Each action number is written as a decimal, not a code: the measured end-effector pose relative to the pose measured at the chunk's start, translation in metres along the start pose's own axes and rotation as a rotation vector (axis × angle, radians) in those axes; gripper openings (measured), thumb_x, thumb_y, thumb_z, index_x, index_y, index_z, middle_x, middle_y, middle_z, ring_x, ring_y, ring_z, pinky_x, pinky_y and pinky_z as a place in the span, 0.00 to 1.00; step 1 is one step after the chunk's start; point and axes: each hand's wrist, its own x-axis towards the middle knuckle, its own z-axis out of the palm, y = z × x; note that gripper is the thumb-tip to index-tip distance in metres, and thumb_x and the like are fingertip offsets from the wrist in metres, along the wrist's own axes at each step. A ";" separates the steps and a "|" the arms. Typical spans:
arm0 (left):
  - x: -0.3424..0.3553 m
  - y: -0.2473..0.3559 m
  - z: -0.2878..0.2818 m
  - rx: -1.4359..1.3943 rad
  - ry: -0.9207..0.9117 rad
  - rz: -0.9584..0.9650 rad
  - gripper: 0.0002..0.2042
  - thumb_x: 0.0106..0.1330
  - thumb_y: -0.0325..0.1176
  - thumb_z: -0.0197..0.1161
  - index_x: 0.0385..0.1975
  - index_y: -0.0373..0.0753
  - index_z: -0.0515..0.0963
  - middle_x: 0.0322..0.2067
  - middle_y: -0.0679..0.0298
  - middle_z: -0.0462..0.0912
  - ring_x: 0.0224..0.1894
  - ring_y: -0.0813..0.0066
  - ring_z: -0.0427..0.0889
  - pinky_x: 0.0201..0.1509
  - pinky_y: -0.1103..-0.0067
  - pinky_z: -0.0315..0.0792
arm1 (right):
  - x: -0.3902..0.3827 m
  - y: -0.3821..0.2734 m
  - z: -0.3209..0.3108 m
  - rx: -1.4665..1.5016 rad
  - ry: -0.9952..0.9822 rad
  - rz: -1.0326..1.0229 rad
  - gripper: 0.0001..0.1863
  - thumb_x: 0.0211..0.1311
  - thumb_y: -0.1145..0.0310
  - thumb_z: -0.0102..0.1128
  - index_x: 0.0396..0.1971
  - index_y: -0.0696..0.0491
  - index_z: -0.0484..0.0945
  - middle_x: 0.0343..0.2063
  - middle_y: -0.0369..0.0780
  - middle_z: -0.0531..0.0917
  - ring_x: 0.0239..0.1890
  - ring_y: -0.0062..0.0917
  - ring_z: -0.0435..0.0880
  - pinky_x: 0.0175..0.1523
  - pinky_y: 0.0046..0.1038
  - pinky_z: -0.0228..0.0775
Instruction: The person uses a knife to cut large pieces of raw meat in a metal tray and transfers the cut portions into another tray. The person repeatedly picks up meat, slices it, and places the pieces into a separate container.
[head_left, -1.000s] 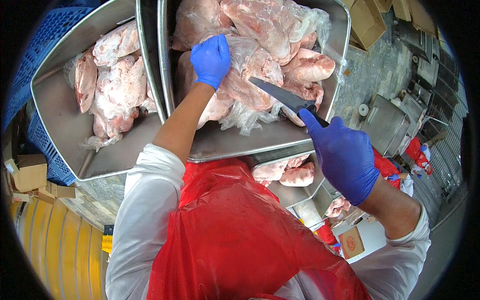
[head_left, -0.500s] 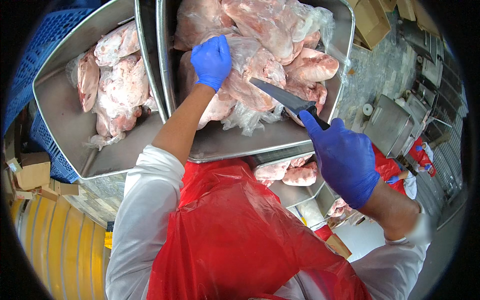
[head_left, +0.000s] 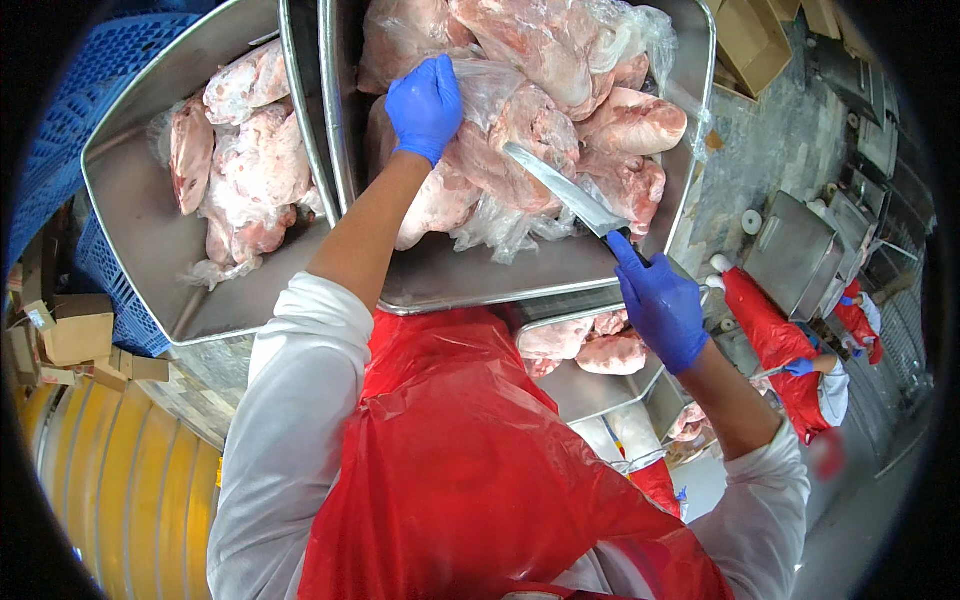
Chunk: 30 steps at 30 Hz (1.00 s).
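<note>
My left hand [head_left: 425, 110], in a blue glove, is closed on clear plastic wrap [head_left: 487, 85] at the left part of a big piece of raw meat [head_left: 500, 160]. In my right hand [head_left: 662, 305], also blue-gloved, is the black handle of a knife [head_left: 567, 190]. Its broad blade points up and left, with the tip at the meat's surface. Whether the tip has gone in, I cannot tell. Several more meat pieces, partly wrapped in plastic, lie around it in a metal tub [head_left: 500, 280].
A second metal tub [head_left: 135, 225] with wrapped meat stands on the left, beside blue crates [head_left: 90, 90]. Below the near rim is a tray of meat [head_left: 590, 390]. Cardboard boxes [head_left: 80, 335] lie at lower left. Co-workers in red aprons [head_left: 770, 350] are at right.
My right hand has shifted up and slightly left, and the blade has turned so its flat side shines. My left hand keeps its grip. More of a co-worker shows at right.
</note>
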 end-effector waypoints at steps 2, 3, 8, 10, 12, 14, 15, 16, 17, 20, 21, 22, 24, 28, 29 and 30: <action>-0.001 0.000 -0.002 -0.016 -0.011 -0.021 0.19 0.76 0.44 0.55 0.25 0.39 0.80 0.23 0.48 0.83 0.26 0.43 0.82 0.33 0.56 0.74 | -0.002 0.008 0.031 -0.013 0.029 0.001 0.30 0.71 0.61 0.60 0.72 0.32 0.68 0.33 0.47 0.80 0.23 0.39 0.86 0.23 0.40 0.77; 0.000 0.000 -0.002 -0.025 -0.017 -0.030 0.20 0.77 0.45 0.55 0.26 0.39 0.81 0.23 0.47 0.83 0.27 0.43 0.83 0.32 0.56 0.75 | -0.002 0.009 0.039 -0.020 0.045 0.004 0.29 0.72 0.60 0.59 0.71 0.31 0.68 0.34 0.46 0.80 0.23 0.38 0.86 0.23 0.40 0.76; 0.000 -0.003 -0.001 0.004 -0.027 -0.029 0.22 0.78 0.48 0.52 0.28 0.39 0.82 0.26 0.47 0.84 0.29 0.42 0.84 0.33 0.55 0.76 | -0.002 -0.004 0.014 -0.004 0.097 0.016 0.28 0.72 0.58 0.60 0.71 0.29 0.69 0.30 0.43 0.79 0.20 0.38 0.83 0.21 0.40 0.73; 0.000 -0.002 -0.002 0.013 -0.046 -0.054 0.22 0.78 0.48 0.51 0.29 0.38 0.82 0.27 0.47 0.84 0.30 0.41 0.84 0.34 0.55 0.76 | 0.000 -0.011 -0.022 -0.010 0.060 0.030 0.28 0.72 0.57 0.59 0.71 0.29 0.69 0.29 0.43 0.79 0.20 0.38 0.83 0.22 0.39 0.74; 0.000 -0.002 -0.002 0.033 -0.057 -0.066 0.22 0.78 0.49 0.51 0.30 0.38 0.82 0.28 0.46 0.85 0.30 0.40 0.84 0.35 0.55 0.76 | 0.003 -0.017 -0.045 -0.027 0.039 0.026 0.27 0.73 0.57 0.58 0.71 0.29 0.70 0.29 0.45 0.79 0.21 0.39 0.83 0.23 0.40 0.75; 0.001 -0.003 -0.003 0.019 -0.082 -0.101 0.22 0.78 0.49 0.50 0.31 0.38 0.83 0.29 0.46 0.85 0.32 0.40 0.84 0.36 0.55 0.76 | 0.004 -0.020 -0.053 -0.073 -0.004 0.031 0.27 0.73 0.57 0.58 0.71 0.29 0.69 0.29 0.45 0.79 0.21 0.40 0.84 0.24 0.40 0.75; 0.001 -0.002 -0.002 0.014 -0.094 -0.119 0.22 0.78 0.49 0.50 0.32 0.38 0.83 0.29 0.45 0.85 0.32 0.40 0.84 0.37 0.54 0.76 | 0.003 -0.016 -0.047 -0.027 0.009 0.041 0.27 0.73 0.57 0.58 0.71 0.29 0.69 0.29 0.45 0.79 0.22 0.40 0.83 0.24 0.41 0.75; 0.002 -0.001 0.002 0.007 -0.082 -0.125 0.22 0.78 0.49 0.51 0.31 0.38 0.83 0.29 0.45 0.85 0.32 0.40 0.84 0.37 0.53 0.76 | 0.000 -0.013 -0.031 0.016 0.025 0.056 0.27 0.73 0.57 0.58 0.71 0.29 0.69 0.28 0.45 0.78 0.22 0.40 0.83 0.24 0.41 0.75; 0.003 -0.003 0.005 0.012 -0.064 -0.135 0.21 0.77 0.48 0.52 0.30 0.39 0.82 0.28 0.45 0.85 0.31 0.39 0.84 0.37 0.52 0.76 | 0.000 -0.009 -0.010 0.065 0.043 0.058 0.27 0.74 0.57 0.57 0.71 0.29 0.69 0.28 0.45 0.78 0.22 0.40 0.83 0.24 0.41 0.75; 0.004 -0.001 0.004 0.030 -0.113 -0.175 0.22 0.78 0.50 0.50 0.33 0.38 0.83 0.30 0.45 0.85 0.33 0.40 0.84 0.39 0.53 0.76 | -0.013 -0.010 0.065 0.147 0.096 0.123 0.28 0.74 0.56 0.58 0.72 0.28 0.67 0.27 0.45 0.78 0.23 0.42 0.83 0.26 0.42 0.76; 0.006 -0.001 0.002 0.041 -0.140 -0.186 0.24 0.79 0.51 0.48 0.35 0.37 0.83 0.31 0.45 0.85 0.34 0.41 0.85 0.40 0.55 0.76 | -0.013 -0.013 0.087 0.219 0.137 0.139 0.29 0.74 0.56 0.58 0.72 0.29 0.67 0.27 0.45 0.78 0.23 0.42 0.83 0.27 0.43 0.76; 0.006 0.000 0.002 0.045 -0.137 -0.193 0.23 0.78 0.51 0.49 0.33 0.38 0.83 0.31 0.45 0.85 0.34 0.40 0.85 0.40 0.53 0.76 | -0.013 -0.021 0.108 0.291 0.177 0.164 0.29 0.73 0.57 0.59 0.73 0.29 0.67 0.28 0.46 0.78 0.23 0.43 0.83 0.27 0.44 0.76; 0.009 0.002 0.002 0.053 -0.125 -0.201 0.22 0.77 0.50 0.51 0.31 0.39 0.83 0.30 0.45 0.85 0.34 0.38 0.85 0.40 0.50 0.77 | -0.014 -0.038 0.145 0.421 0.238 0.205 0.31 0.72 0.60 0.61 0.73 0.31 0.66 0.29 0.47 0.79 0.25 0.45 0.83 0.30 0.44 0.76; 0.015 0.000 0.003 0.070 -0.166 -0.226 0.24 0.78 0.50 0.48 0.34 0.38 0.84 0.33 0.44 0.86 0.35 0.39 0.85 0.42 0.51 0.77 | -0.009 -0.071 0.173 0.686 0.302 0.252 0.32 0.71 0.67 0.62 0.74 0.37 0.66 0.37 0.49 0.83 0.33 0.49 0.84 0.37 0.45 0.77; 0.017 0.002 0.003 0.076 -0.159 -0.215 0.24 0.78 0.50 0.48 0.34 0.38 0.84 0.33 0.44 0.86 0.36 0.39 0.85 0.42 0.52 0.77 | -0.008 -0.077 0.179 0.740 0.343 0.243 0.32 0.71 0.66 0.61 0.74 0.36 0.66 0.36 0.50 0.82 0.33 0.50 0.84 0.37 0.46 0.77; 0.019 0.004 0.003 0.082 -0.153 -0.204 0.24 0.78 0.50 0.47 0.35 0.38 0.84 0.33 0.44 0.86 0.36 0.39 0.85 0.43 0.52 0.77 | -0.007 -0.082 0.185 0.793 0.386 0.234 0.32 0.72 0.64 0.61 0.74 0.35 0.66 0.35 0.51 0.82 0.32 0.51 0.84 0.37 0.46 0.76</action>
